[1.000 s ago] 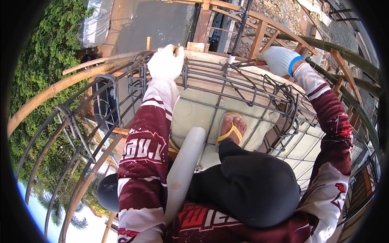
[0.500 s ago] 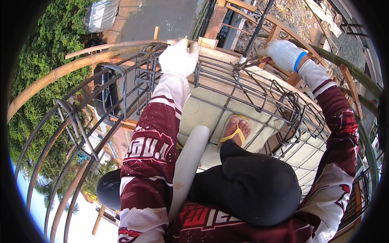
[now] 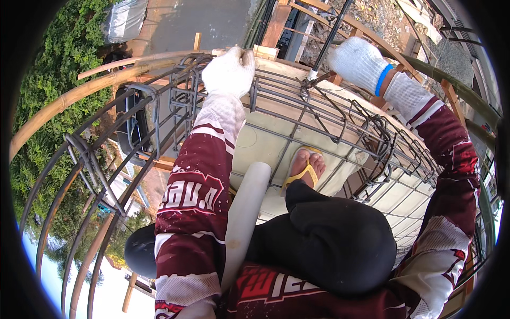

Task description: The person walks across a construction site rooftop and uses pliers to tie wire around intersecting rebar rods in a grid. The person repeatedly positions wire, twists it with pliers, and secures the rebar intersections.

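Observation:
My left hand [image 3: 228, 72], in a white knitted glove, is closed in a fist at the far bars of the rebar cage [image 3: 254, 93]. Whatever it grips is hidden. Farther right, my right hand [image 3: 359, 65] wears a matching glove with a blue cuff band. It is curled shut above the cage's far edge, close to a slanting dark rod [image 3: 333, 38] with a pale lower end. Its fingertips, and anything in them, are out of sight. Steel stirrups and tangled bars [image 3: 378, 125] lie below and right of it.
My foot [image 3: 308, 166] in a yellow flip-flop stands on a pale panel under steel mesh. A white pipe [image 3: 248, 204] slants beside my left forearm. A bamboo pole [image 3: 79, 103] curves along the left, beyond long rebar, with a drop to the ground beyond. Timber pieces [image 3: 277, 24] rise ahead.
My right hand has shifted slightly up and left and turned, hiding the reddish thing seen by its fingers before. My left hand stays at the same bars while the view shifts slightly.

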### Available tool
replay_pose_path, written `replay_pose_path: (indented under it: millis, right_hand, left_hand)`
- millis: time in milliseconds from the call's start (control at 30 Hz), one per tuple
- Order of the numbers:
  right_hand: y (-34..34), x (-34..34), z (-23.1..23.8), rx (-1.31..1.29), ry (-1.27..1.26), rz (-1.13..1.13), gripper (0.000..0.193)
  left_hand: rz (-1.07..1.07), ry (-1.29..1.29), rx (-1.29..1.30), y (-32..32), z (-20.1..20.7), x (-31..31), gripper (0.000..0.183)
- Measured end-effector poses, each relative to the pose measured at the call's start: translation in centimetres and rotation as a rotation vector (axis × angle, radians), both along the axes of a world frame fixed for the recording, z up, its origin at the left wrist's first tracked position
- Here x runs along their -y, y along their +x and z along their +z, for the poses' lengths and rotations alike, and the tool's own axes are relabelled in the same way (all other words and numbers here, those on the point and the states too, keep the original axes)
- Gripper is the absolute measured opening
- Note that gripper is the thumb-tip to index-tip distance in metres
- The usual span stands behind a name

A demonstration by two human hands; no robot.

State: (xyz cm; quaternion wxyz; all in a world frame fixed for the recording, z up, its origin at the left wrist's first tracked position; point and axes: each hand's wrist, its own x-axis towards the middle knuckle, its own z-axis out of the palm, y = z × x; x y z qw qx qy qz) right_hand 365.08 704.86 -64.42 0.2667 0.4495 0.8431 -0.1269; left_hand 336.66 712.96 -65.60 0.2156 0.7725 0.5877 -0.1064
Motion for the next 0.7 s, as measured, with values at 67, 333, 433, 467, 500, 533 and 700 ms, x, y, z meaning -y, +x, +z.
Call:
replay_pose_path:
  millis: [67, 333, 433, 467, 500, 533, 700]
  right_hand:
    - [1.6, -0.7, -1.2, -0.008, -0.160, -0.154, 0.016]
    - [3.4, -0.3, -1.5, -0.195, -0.469, -0.308, 0.037]
    - [3.6, 0.4, -1.1, -0.178, -0.076, -0.067, 0.042]
    - [3.7, 0.4, -1.3, -0.191, 0.065, -0.029, 0.041]
    - [3.9, 0.1, -1.7, -0.193, 0.170, 0.003, 0.041]
    - [3.9, -0.3, -2.3, -0.170, 0.233, 0.024, 0.040]
    - [4.6, -2.0, -2.9, -0.150, -0.243, -0.133, 0.042]
  left_hand:
    - [-0.016, 0.002, -0.016, 0.0, -0.1, 0.0, 0.038]
    - [0.004, 0.021, 0.057, -0.2, -0.4, 0.1, 0.038]
    - [0.004, 0.018, 0.054, -0.3, -0.4, 0.1, 0.037]
    - [-0.004, 0.019, 0.052, -0.3, -0.3, 0.2, 0.037]
    - [0.006, 0.013, 0.057, -0.2, -0.3, 0.1, 0.037]
    - [0.016, 0.006, 0.062, -0.2, -0.2, 0.2, 0.037]
    - [0.037, -0.079, 0.013, 0.3, 0.5, -0.1, 0.037]
